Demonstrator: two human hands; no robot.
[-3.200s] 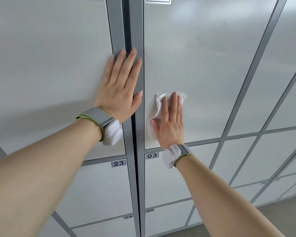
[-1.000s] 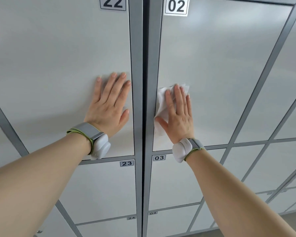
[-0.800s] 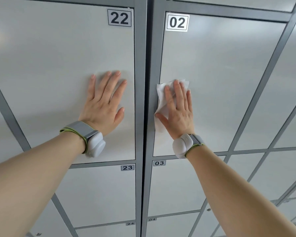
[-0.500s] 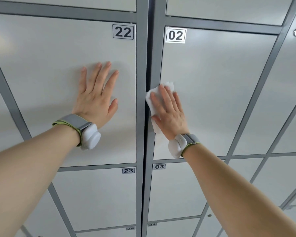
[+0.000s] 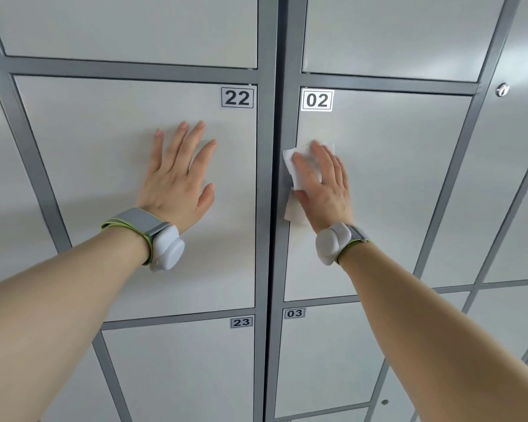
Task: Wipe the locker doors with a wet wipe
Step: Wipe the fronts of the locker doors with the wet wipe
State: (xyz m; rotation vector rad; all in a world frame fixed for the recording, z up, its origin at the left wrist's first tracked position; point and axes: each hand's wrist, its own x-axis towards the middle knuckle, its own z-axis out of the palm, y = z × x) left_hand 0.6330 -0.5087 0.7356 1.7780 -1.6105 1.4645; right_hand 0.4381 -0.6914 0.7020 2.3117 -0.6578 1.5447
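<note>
A bank of pale lockers [image 5: 409, 32] in darker grey framing fills the head view, shot from below; no floor or furniture shows. Door 02 [image 5: 393, 193] is the one being worked on. The right hand [image 5: 323, 184] lies flat on it, fingers straight and close together, pressing the wipe [image 5: 299, 169] against the metal rather than gripping it. The white wipe sits under the fingers and thumb at the door's left edge. Its near corner laps onto the post [image 5: 275, 239] between the two columns, and its long axis runs up and down, from past the fingertips to below the thumb. From that hand, nearly all of the door's bare face lies to the right, with a strip above reaching the 02 label [image 5: 317, 100]. The next stroke therefore probably runs rightward. Across the post, well apart from the wipe, the left hand [image 5: 177, 178] is spread flat on door 22 [image 5: 89, 147], holding nothing and apparently bracing. Both wrists wear bands [image 5: 333, 243].
</note>
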